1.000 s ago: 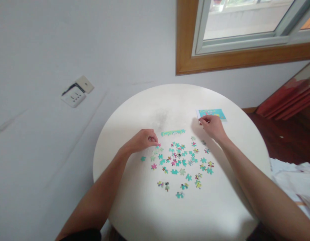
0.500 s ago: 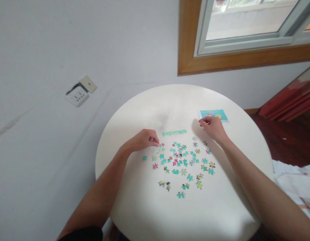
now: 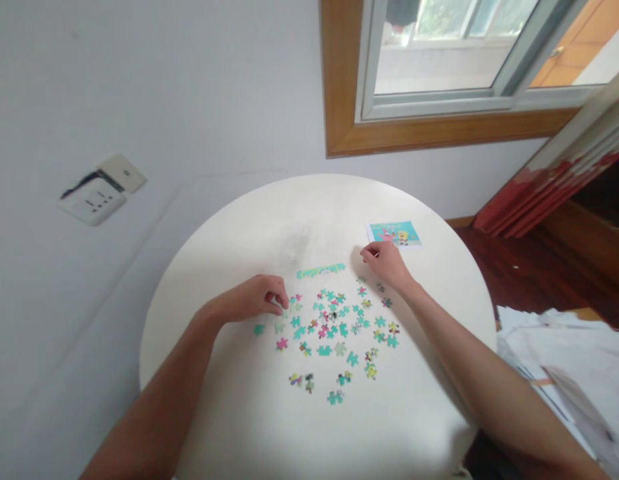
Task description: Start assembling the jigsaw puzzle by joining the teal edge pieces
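Note:
Several loose puzzle pieces (image 3: 334, 330), mostly teal with some pink, lie scattered in the middle of a round white table (image 3: 269, 220). A short joined strip of pieces (image 3: 321, 271) lies just beyond them. My left hand (image 3: 254, 297) rests curled at the left edge of the scatter, fingertips pinched by a piece. My right hand (image 3: 387, 263) sits closed between the strip and a small picture card (image 3: 393, 233), fingers pinched; what they hold is hidden.
The table stands against a white wall with a socket plate (image 3: 98, 191) at the left. A wooden-framed window (image 3: 439, 127) is above. Red curtain folds (image 3: 549, 180) hang at the right, and white papers (image 3: 564, 373) lie beside the table's right edge.
The camera has swung rightward, shifting everything left in view. My right hand has drawn slightly back from the picture card toward the strip. The left hand stays at the scatter's left edge.

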Available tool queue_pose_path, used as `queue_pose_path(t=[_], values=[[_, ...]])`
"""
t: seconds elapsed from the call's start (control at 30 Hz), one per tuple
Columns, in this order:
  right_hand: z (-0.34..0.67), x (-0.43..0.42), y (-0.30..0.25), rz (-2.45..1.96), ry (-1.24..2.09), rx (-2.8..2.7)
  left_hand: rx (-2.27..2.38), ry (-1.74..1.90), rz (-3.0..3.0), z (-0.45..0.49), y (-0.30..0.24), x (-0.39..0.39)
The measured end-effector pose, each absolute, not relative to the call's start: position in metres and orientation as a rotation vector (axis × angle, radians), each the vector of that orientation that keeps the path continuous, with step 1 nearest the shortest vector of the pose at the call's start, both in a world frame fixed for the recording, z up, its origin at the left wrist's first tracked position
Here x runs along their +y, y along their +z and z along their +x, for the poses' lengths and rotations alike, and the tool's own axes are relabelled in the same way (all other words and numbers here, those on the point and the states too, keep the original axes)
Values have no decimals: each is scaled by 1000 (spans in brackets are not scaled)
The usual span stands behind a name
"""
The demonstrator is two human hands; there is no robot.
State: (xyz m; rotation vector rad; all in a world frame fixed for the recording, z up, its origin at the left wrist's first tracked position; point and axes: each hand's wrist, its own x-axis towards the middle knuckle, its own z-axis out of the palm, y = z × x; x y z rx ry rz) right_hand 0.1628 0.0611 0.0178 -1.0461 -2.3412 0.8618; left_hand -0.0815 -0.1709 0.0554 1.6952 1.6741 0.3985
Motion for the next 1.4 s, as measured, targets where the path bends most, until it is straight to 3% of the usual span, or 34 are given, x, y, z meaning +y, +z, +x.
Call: queue_pose_path(t=[0.37, 0.83, 1.17, 1.4], values=[[166, 63, 17, -1019, 881, -2361, 1673, 609, 1656, -80, 61, -173], [168, 64, 14, -1011, 893, -2341, 1729, 305, 1620, -79, 52, -178], [168, 64, 16, -1019, 949, -2343, 1882, 379, 1609, -84, 53, -176], [168, 64, 15, -1041, 962, -2340, 1828, 183, 1636, -79, 53, -180]])
